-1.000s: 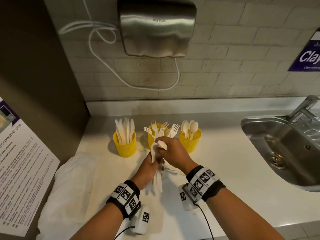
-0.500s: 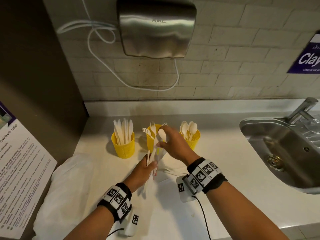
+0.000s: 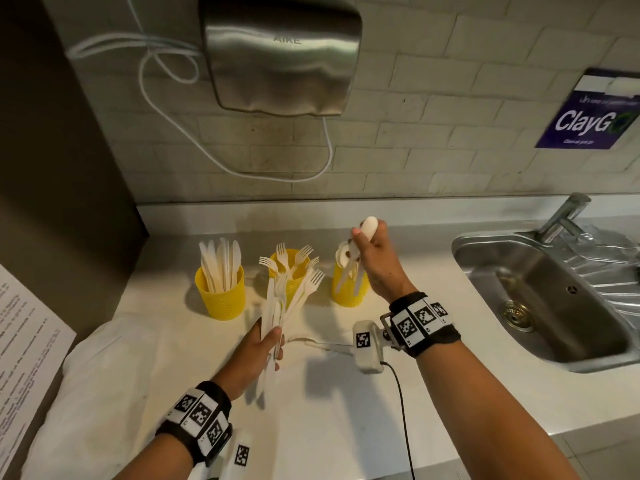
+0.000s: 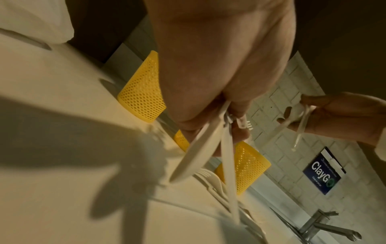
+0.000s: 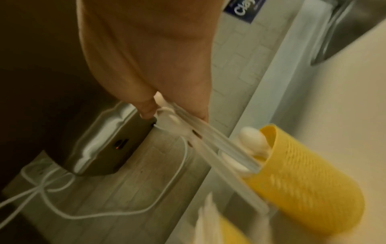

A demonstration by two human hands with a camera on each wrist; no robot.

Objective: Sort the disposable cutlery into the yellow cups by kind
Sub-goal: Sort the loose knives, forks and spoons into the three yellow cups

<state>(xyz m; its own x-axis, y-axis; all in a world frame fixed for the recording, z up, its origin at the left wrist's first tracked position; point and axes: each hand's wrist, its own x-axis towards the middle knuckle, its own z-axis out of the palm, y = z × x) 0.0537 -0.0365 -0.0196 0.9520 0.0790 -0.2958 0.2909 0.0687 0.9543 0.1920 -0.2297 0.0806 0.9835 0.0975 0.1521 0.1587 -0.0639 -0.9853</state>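
Three yellow mesh cups stand in a row on the white counter: the left cup point(image 3: 221, 299) holds knives, the middle cup point(image 3: 289, 271) forks, the right cup point(image 3: 348, 291) spoons. My right hand point(image 3: 367, 244) grips white spoons point(image 5: 208, 145) by their bowls, handles pointing down into the right cup point(image 5: 303, 186). My left hand point(image 3: 265, 344) holds a bundle of forks and other white cutlery point(image 3: 284, 299) upright in front of the middle cup; the same bundle point(image 4: 208, 148) shows in the left wrist view.
A white cloth point(image 3: 104, 393) covers the counter's front left. More white cutlery point(image 3: 322, 344) lies on the counter behind my right wrist. A steel sink point(image 3: 554, 292) with a tap point(image 3: 564, 216) is at the right. A hand dryer point(image 3: 280, 53) hangs on the tiled wall.
My right hand pulled spoons out of the bundle and carried them right and back to the spoon cup. My left hand stayed in front of the middle cup with the remaining cutlery.
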